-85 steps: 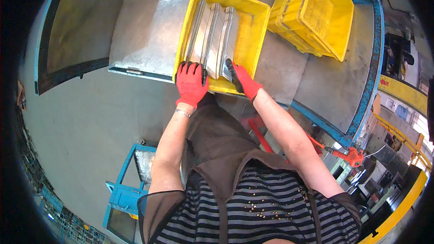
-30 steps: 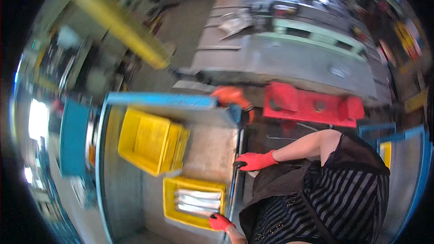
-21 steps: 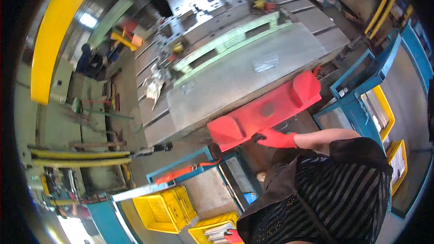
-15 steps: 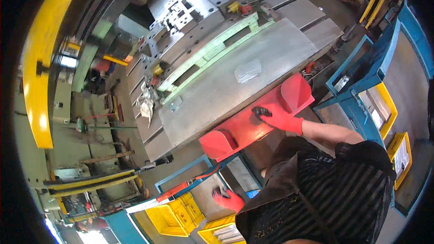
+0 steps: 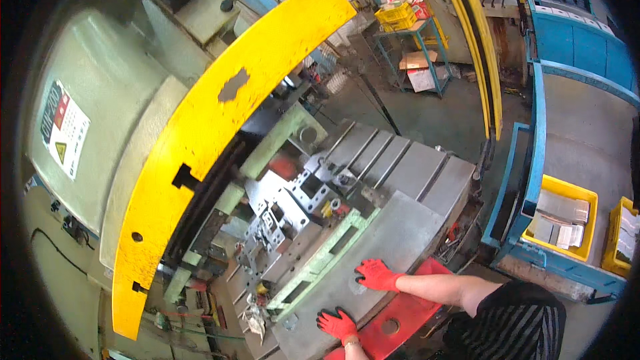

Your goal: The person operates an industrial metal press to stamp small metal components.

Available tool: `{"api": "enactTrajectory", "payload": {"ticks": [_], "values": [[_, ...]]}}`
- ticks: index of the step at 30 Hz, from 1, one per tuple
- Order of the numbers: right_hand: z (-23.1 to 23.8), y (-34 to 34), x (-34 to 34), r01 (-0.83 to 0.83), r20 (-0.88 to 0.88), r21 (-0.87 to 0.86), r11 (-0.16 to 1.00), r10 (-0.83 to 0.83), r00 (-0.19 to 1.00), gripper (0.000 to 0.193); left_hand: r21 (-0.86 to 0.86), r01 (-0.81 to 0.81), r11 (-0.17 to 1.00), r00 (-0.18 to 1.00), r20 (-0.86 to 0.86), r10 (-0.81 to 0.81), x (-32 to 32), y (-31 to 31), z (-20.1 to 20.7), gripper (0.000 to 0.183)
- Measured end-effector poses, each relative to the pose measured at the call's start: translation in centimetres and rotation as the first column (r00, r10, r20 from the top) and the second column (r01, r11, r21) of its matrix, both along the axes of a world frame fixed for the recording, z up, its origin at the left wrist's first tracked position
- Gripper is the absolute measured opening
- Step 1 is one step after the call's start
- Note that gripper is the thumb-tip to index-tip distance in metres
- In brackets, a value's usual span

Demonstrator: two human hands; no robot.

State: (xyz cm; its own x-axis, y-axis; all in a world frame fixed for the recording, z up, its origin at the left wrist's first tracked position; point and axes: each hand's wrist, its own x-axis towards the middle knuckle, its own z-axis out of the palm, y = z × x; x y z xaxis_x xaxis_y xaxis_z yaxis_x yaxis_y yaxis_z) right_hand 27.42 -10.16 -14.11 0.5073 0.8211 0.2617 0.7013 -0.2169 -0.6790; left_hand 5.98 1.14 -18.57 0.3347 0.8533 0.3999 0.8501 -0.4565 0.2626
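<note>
Both my hands wear red gloves with dark patches on the fingers. My left hand (image 5: 338, 325) is open, fingers apart, over the near edge of the flat grey steel plate (image 5: 407, 223). Farther right, my right hand (image 5: 379, 275) reaches onto that plate with its fingers stretched out. A thin, shiny piece (image 5: 359, 288) lies partly hidden beneath its fingertips. Between my body and the plate is a red metal panel (image 5: 420, 312) with a round hole, and my right forearm crosses above it.
Beyond the plate are a pale green slotted bar (image 5: 320, 263) and a steel die (image 5: 277, 217) inside the press. A broad yellow guard (image 5: 220, 127) arches over the left. Yellow bins (image 5: 579, 193) of metal parts sit on a blue bench at right. A crumpled rag (image 5: 254, 320) lies left of the plate.
My view has swung up toward the press. My right hand has left the red panel for the thin piece on the plate. My left hand has come up from beside the yellow bins to the plate.
</note>
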Motion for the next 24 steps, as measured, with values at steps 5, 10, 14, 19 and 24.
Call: {"api": "enactTrajectory", "payload": {"ticks": [5,10,14,19,24], "values": [[-0.1,1.6,2.1,-0.054,-0.033,-0.069,0.996,0.052,0.998,0.045,0.012,0.014,1.000,0.998,-0.058,-0.014,0.7,0.7,0.2,0.063],[-0.5,3.3,3.5,-0.097,-0.151,-0.004,0.995,0.096,0.984,0.042,0.370,0.136,0.919,0.981,-0.178,-0.074,0.6,0.1,1.6,0.041],[0.0,2.8,4.1,-0.119,-0.246,-0.018,0.993,0.111,0.963,0.040,0.344,0.140,0.929,0.979,-0.189,-0.078,0.7,0.1,1.5,0.044],[-0.5,3.3,3.8,-0.097,-0.247,-0.070,0.993,0.076,0.966,0.043,0.268,0.091,0.959,0.980,-0.195,-0.038,1.3,-0.9,2.5,0.055],[-0.7,3.6,3.4,-0.041,-0.225,-0.011,0.999,0.037,0.974,0.039,0.182,0.045,0.982,0.976,-0.216,-0.005,1.0,-1.1,2.8,0.061]]}}
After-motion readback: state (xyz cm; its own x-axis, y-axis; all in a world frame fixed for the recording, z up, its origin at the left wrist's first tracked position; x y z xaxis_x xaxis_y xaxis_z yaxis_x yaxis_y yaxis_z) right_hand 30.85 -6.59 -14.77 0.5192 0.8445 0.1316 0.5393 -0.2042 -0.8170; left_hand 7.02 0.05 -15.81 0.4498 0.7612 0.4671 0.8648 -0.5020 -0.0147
